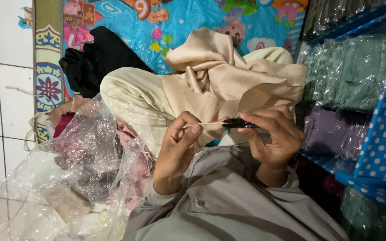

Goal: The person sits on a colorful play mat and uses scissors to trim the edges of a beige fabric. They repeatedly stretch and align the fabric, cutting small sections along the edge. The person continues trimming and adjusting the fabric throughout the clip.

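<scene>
A beige satin cloth [228,76] lies bunched on my lap, over cream trousers [135,96]. My left hand [179,145] pinches a thin strip or thread of this cloth between thumb and fingers and holds it taut. My right hand [275,134] grips small black thread snips [237,123], and their tip meets the taut strip just right of my left fingertips. Grey sleeves [220,201] cover both forearms at the bottom of the view.
Crumpled clear plastic bags [68,169] with pink garments sit at my left. A black cloth [97,58] lies on a colourful play mat [179,22]. Blue polka-dot shelves [383,138] at the right hold wrapped folded fabrics. White tiles [5,67] are at far left.
</scene>
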